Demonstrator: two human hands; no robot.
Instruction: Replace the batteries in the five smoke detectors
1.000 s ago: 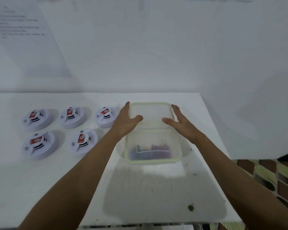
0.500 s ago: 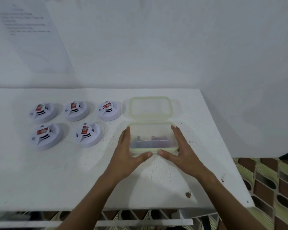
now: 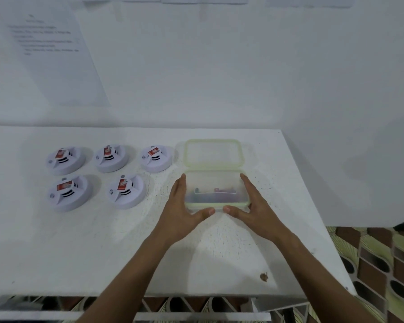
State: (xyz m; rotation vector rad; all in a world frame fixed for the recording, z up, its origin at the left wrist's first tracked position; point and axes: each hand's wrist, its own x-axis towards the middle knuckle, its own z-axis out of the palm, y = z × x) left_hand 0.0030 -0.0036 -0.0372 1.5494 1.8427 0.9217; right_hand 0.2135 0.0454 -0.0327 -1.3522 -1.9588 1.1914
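Five round white plastic smoke detectors (image 3: 96,177) with red labels sit untouched in two rows at the tabletop's (image 3: 56,252) left. The left hand (image 3: 181,209) and right hand (image 3: 254,209), fingers straight, flank the translucent container (image 3: 216,180), thumbs at its near rim. Best steady it with one hand, then pick batteries (image 3: 217,194) out singly.

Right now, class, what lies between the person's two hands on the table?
In the head view, the clear plastic container sits between the left hand and the right hand, small items inside; its lid lies open behind it.
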